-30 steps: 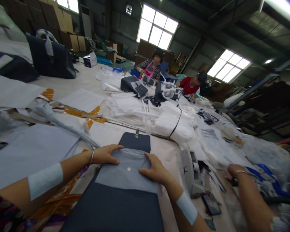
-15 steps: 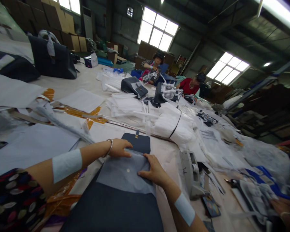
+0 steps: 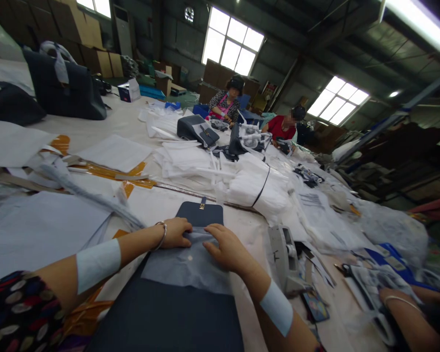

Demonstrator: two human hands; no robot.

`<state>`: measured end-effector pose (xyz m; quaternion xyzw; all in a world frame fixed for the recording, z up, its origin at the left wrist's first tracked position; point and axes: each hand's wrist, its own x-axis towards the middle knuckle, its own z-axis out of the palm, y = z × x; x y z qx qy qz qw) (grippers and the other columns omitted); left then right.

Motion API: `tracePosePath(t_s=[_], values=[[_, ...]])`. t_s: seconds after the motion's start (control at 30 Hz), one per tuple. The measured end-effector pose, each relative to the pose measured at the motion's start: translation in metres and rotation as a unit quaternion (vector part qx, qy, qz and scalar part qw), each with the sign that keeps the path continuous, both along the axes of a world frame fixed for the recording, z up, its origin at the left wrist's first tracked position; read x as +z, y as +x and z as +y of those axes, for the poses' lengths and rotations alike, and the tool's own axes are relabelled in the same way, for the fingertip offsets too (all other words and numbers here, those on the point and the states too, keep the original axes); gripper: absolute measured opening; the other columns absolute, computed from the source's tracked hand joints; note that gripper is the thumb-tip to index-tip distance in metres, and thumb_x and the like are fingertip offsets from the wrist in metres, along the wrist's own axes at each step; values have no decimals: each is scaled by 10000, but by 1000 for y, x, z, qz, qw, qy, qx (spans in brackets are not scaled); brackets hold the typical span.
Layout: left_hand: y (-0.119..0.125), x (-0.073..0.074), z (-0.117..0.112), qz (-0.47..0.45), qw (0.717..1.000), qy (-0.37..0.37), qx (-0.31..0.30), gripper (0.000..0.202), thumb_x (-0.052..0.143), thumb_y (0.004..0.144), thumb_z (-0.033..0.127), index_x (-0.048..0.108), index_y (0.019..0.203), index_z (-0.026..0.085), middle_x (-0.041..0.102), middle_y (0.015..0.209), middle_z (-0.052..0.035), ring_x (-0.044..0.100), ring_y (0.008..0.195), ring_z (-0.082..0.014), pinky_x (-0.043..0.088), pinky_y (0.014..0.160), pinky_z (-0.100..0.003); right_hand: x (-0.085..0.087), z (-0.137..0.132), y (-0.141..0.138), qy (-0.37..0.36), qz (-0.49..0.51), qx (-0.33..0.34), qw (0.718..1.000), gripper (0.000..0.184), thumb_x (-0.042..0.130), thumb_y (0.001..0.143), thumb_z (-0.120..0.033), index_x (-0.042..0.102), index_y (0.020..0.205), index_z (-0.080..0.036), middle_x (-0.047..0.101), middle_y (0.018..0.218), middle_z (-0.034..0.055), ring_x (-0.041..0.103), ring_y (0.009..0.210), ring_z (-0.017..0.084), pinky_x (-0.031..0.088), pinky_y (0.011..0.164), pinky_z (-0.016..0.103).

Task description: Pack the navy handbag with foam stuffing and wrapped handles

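A dark navy leather handbag (image 3: 165, 318) lies flat on the white-covered table, its flap (image 3: 200, 214) with a small gold clasp (image 3: 202, 206) pointing away from me. A translucent grey sheet (image 3: 179, 271) covers most of the flap, with a small round snap (image 3: 189, 257) showing through it. My left hand (image 3: 174, 233) rests on the sheet's upper left edge, and my right hand (image 3: 227, 249) presses flat on the sheet beside it. Neither hand grips anything. Pale sleeve bands circle both forearms.
A co-worker's arm with a bangle (image 3: 403, 308) reaches in at lower right, near scissors (image 3: 346, 270). A grey machine (image 3: 282, 256) stands right of the bag. Bundles of white wrapping (image 3: 256, 188) lie ahead. Two seated people (image 3: 229, 100) work farther along the table.
My hands have drawn closer together on the sheet, and my left forearm has swung inward. The co-worker's hand has moved away from the grey machine toward the lower right.
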<state>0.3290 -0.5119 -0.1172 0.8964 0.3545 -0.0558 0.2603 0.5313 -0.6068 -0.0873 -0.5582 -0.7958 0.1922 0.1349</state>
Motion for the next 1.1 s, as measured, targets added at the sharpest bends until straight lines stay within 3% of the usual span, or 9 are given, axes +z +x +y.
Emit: tracePosePath(t_s=[0.1,0.3,0.57,0.87,1.1], values=[[0,-1,0,5,1000,-6,4,469,602,714,456,647,1090,179,605,1044,-110,575,971,-255,444,876,-346,-9,9,-6,-34,-17,30,999,450,552,843,-395,550,1237,-178,567,1234,105,513,1138,231,385,1000,358],[-2,-4,0,17,1000,-8,12,515,640,677,494,627,1103,205,596,1096,-103,565,1010,-260,437,888,-350,-35,9,-1,-46,-37,-20,998,642,627,754,-548,528,1270,-179,549,1197,120,500,1109,255,380,981,372],[3,2,0,37,999,-14,34,537,702,605,486,627,1058,208,612,1068,-87,572,980,-256,449,828,-331,-37,5,-1,-46,-40,-33,998,622,655,717,-566,579,1180,-159,556,1094,115,519,1039,247,407,933,353],[6,-6,-1,42,999,-4,13,480,715,582,485,634,974,221,605,1000,-63,562,945,-252,445,782,-326,-40,7,-1,-61,-54,-38,996,616,708,642,-593,594,1100,-198,547,1028,77,504,986,236,404,884,358],[2,-9,-1,23,999,-23,-4,478,699,610,460,606,1021,233,620,997,-53,571,935,-252,438,786,-335,-43,-1,-5,-25,-90,-57,994,576,688,659,-602,563,1050,-198,566,997,76,516,949,249,392,823,362]])
